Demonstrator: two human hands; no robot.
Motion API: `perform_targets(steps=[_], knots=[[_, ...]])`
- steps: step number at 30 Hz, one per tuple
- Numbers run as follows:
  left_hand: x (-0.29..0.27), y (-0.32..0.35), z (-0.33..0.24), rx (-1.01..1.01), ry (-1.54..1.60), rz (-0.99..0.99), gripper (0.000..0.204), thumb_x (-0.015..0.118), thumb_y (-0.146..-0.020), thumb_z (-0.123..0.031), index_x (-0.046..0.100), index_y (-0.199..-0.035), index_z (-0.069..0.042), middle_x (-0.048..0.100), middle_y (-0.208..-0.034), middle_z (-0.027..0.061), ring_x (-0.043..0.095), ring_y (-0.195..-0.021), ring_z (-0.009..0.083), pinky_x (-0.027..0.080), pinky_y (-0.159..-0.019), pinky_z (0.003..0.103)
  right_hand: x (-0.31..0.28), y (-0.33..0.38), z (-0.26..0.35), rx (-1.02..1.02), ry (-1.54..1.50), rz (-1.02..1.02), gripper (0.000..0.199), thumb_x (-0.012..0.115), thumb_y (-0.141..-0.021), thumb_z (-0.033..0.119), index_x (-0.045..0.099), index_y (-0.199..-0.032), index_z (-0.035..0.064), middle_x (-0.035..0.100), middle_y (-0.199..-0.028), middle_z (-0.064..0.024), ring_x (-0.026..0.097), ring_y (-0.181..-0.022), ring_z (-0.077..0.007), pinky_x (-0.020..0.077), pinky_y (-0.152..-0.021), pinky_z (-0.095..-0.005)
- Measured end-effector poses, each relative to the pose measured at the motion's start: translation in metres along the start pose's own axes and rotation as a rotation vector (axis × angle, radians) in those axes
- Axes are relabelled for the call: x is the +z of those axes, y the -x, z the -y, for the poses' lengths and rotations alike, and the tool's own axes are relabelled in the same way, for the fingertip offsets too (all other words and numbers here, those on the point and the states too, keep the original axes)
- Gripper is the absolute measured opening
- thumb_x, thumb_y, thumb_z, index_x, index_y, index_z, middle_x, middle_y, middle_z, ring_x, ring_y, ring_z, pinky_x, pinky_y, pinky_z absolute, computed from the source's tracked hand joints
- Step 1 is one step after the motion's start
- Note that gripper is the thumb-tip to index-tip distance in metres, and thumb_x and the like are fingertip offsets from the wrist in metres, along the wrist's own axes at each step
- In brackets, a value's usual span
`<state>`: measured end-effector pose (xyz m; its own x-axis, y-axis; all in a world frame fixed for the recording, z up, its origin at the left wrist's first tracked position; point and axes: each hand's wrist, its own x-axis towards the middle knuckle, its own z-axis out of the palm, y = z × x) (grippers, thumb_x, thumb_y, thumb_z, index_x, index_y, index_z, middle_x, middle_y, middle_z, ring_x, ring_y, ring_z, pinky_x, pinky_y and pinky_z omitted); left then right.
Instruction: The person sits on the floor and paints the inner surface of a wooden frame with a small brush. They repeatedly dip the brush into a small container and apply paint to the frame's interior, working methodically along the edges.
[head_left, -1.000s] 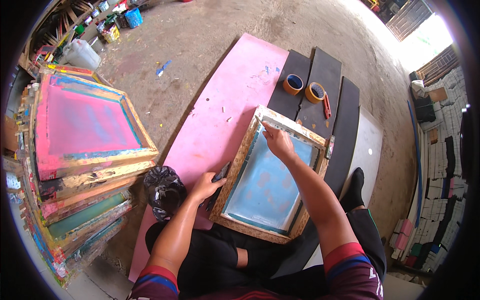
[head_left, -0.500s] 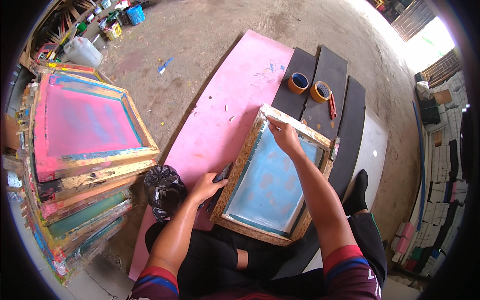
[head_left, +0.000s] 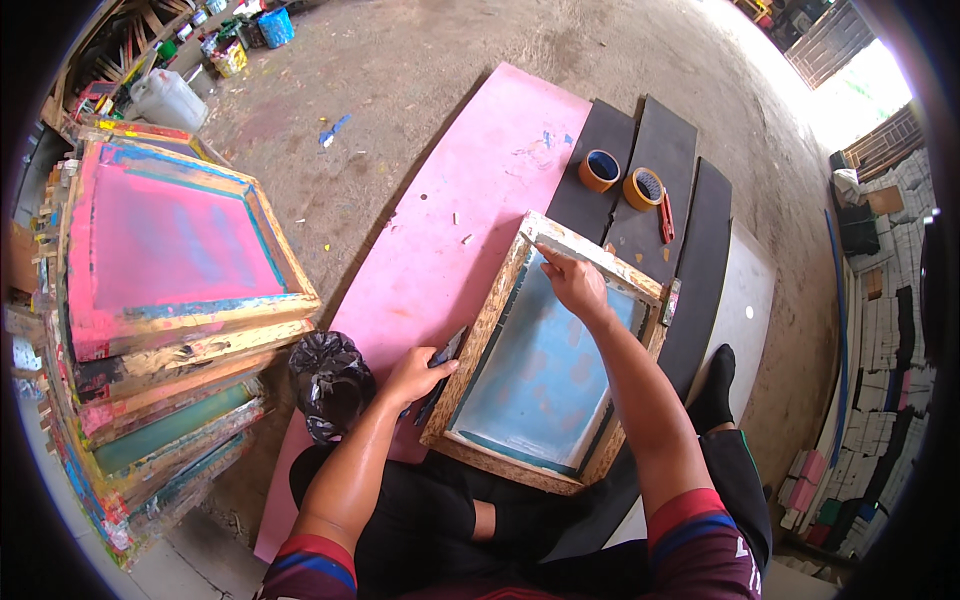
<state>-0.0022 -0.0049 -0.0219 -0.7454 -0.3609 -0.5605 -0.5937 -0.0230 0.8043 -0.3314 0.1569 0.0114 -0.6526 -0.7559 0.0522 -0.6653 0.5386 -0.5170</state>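
While my right hand (head_left: 580, 285) points at far-left corner of framed screen (head_left: 535, 370) before me, left hand (head_left: 415, 377) sets thumb against screen's left rail; cannot tell whether either grip clasps anything. Hard fingertip pressure could dent screen; loose bracing, skid it.

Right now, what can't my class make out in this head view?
All in the head view:
Left hand: most fingertips, behind the hand.
Right hand: palm side, hidden behind its knuckles.
Wooden frame: right rail, partly covered by the right forearm.
Black plastic bag: contents, lost in shadow.
Bright opening: outside, lost to glare.
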Motion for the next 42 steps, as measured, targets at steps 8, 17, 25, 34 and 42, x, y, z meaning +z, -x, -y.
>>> perform_targets(steps=[8,17,25,34,42], knots=[[0.002,-0.003,0.003,0.021,0.034,0.020,0.039,0.081,-0.099,-0.032,0.073,-0.099,0.007,0.071,-0.081,0.0064,0.062,-0.078,0.0123,0.053,-0.074,0.038,0.030,-0.016,-0.045,-0.192,-0.230,-0.127,0.040,0.065,-0.111,0.037,0.070,-0.149,0.0227,0.066,-0.076,-0.0024,0.058,-0.060,-0.0120,0.0487,-0.056,-0.0323],[-0.001,0.000,0.006,0.041,0.061,0.016,0.039,0.081,-0.099,-0.032,0.073,-0.100,0.006,0.072,-0.082,0.0082,0.064,-0.078,0.0136,0.053,-0.073,0.039,-0.031,-0.019,0.034,0.581,-0.600,0.352,0.043,0.063,-0.110,0.038,0.069,-0.149,0.0211,0.060,-0.074,-0.0031,0.055,-0.058,-0.0146,0.0462,-0.055,-0.0320],[-0.001,0.000,0.009,0.033,0.041,0.012,0.040,0.081,-0.099,-0.032,0.074,-0.103,0.007,0.076,-0.085,0.0110,0.068,-0.081,0.0151,0.054,-0.076,0.039,-0.015,0.017,0.038,0.203,0.027,0.057,0.038,0.066,-0.104,0.034,0.073,-0.141,0.0294,0.078,-0.121,-0.0192,0.073,-0.114,-0.0409,0.0570,-0.099,-0.0510],[-0.002,0.005,-0.005,0.017,-0.005,-0.012,0.039,0.081,-0.099,-0.031,0.074,-0.103,0.007,0.076,-0.084,0.0134,0.068,-0.079,0.0165,0.054,-0.076,0.040,-0.026,0.011,0.057,0.195,0.163,0.091,0.036,0.064,-0.106,0.032,0.074,-0.140,0.0277,0.080,-0.110,-0.0179,0.076,-0.102,-0.0406,0.0593,-0.092,-0.0512],[0.001,0.002,-0.006,0.008,-0.051,-0.014,0.033,0.079,-0.100,-0.026,0.076,-0.103,0.007,0.075,-0.085,0.0099,0.067,-0.080,0.0145,0.053,-0.074,0.038,-0.021,0.001,0.081,0.295,0.321,0.257,0.039,0.060,-0.106,0.026,0.070,-0.144,0.0255,0.079,-0.108,-0.0219,0.076,-0.100,-0.0436,0.0596,-0.090,-0.0531]])
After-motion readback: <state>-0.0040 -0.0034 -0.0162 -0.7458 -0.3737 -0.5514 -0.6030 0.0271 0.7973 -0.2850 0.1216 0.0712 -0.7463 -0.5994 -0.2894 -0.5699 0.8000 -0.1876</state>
